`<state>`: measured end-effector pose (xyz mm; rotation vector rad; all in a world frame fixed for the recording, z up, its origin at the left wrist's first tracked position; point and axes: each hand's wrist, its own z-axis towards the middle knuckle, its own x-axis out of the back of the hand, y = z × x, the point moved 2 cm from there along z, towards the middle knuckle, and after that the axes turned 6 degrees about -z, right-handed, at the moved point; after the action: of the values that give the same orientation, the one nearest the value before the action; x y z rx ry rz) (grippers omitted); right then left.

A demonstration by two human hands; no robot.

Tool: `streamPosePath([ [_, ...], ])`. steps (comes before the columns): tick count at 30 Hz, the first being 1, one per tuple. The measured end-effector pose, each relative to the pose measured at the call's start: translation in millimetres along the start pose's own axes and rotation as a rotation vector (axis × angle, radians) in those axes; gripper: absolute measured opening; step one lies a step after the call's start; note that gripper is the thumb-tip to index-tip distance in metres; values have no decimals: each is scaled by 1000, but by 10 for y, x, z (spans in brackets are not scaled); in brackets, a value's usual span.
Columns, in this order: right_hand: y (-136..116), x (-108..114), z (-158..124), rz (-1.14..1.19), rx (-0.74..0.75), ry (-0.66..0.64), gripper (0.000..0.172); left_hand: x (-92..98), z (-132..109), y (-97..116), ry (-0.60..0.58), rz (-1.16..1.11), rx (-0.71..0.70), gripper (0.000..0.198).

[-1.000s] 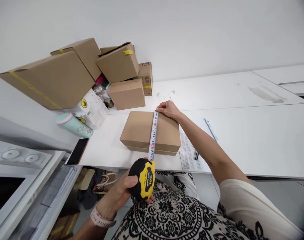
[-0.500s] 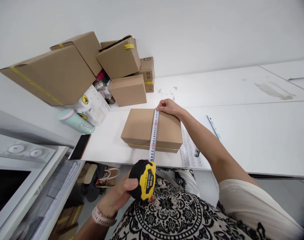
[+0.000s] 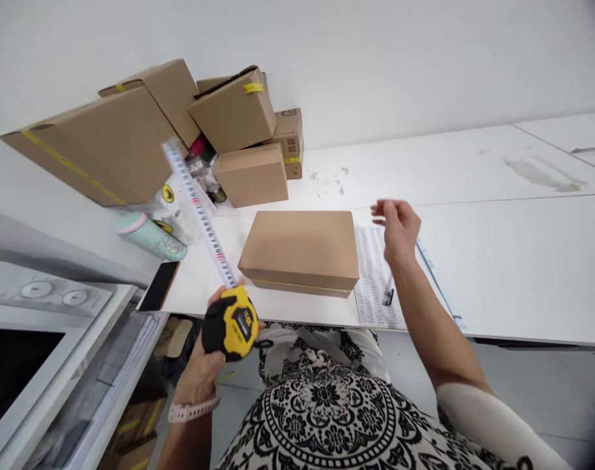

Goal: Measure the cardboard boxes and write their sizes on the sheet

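My left hand [image 3: 207,359] is wrapped round a yellow and black tape measure [image 3: 242,323], left of and nearer to me than the cardboard box. Its white blade sticks out up and to the left, past the box and over the things at the left. On the white table sits the closed cardboard box [image 3: 297,245], touched by neither hand. My right hand [image 3: 399,232] is raised to the right of the box, above a printed sheet [image 3: 370,274]. Its fingers are loosely bent and somewhat apart, with nothing held in them.
Stacked cardboard boxes [image 3: 231,121] stand at the back left. A mint bottle [image 3: 153,238] lies near a dark phone-like slab [image 3: 159,286] at the table's left edge. A small black and clear item [image 3: 388,297] rests on the printed sheet. An appliance [image 3: 43,300] stands far left.
My right hand has let go of the tape's end and moved right, off the box. My left hand has swung the tape measure left, taking the blade off the box top.
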<state>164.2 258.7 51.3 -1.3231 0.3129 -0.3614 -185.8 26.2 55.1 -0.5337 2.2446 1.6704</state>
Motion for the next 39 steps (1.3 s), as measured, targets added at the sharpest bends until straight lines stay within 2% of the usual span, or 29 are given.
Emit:
streamPosePath([
  [2,200,227,-358,-49,-80,-26,32,142,149,12,90,10,-129,82],
  [5,429,356,-891,-129,-186,-295,50,267,413,6,153,-18,-270,90],
  [8,402,361,-1208,-167,-155,-529,60,291,636,60,104,-68,-273,98],
  [10,247,371,-1257,-222,-52,-567,64,269,686,179,77,-87,-307,97],
  [13,-50,405,-1183,-330,101,-527,72,174,614,425,36,-116,-393,92],
  [16,-242,393,-1049,-391,120,-489,73,19,511,615,-12,-105,-412,88],
  [20,-262,278,-824,-393,45,-451,72,-183,463,721,15,-54,-433,77],
  [23,-230,170,-638,-348,40,-449,71,-288,378,736,-1,-29,-418,81],
  [26,-224,77,-462,-303,98,-466,65,-377,174,678,-122,-35,-318,86],
  [30,-270,-19,-201,-280,161,-377,54,-593,-124,433,-368,-118,83,84],
  [32,-342,-89,-55,-257,196,-340,50,-740,-205,308,-418,-145,206,81],
  [36,-534,-341,210,-247,277,-423,40,-1022,-219,111,-466,-171,321,69],
  [39,-617,-580,335,-353,300,-542,28,-1151,-192,1,-483,-219,331,62],
])
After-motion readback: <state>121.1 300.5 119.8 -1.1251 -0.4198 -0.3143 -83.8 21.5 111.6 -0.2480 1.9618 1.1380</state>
